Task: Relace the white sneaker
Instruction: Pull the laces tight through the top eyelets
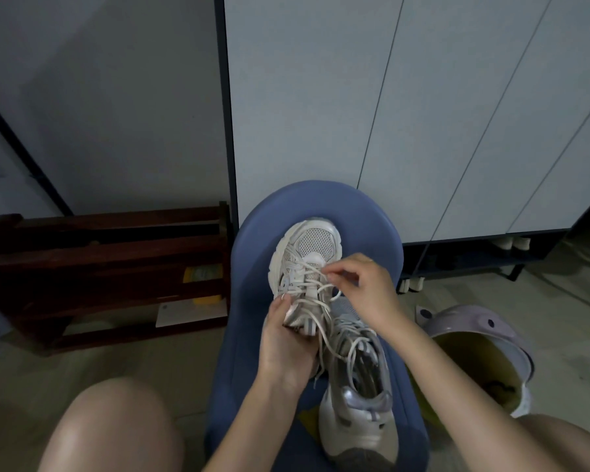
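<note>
Relacing on the blue stool

The left hand (pixel 285 338) grips the white sneaker (pixel 305 270) on the blue stool (pixel 368 226); the right hand (pixel 361 284) pinches the shoelace (pixel 315 313) near the toe eyelets. Loose loops could tangle or skip an eyelet.

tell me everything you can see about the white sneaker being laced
The white sneaker has a mesh toe, a chunky off-white sole and pale laces, partly threaded and loose. It lies on the blue stool, toe pointing away. The left hand holds its heel end; the right hand pinches a lace. A grey sneaker lies beside it.
</note>
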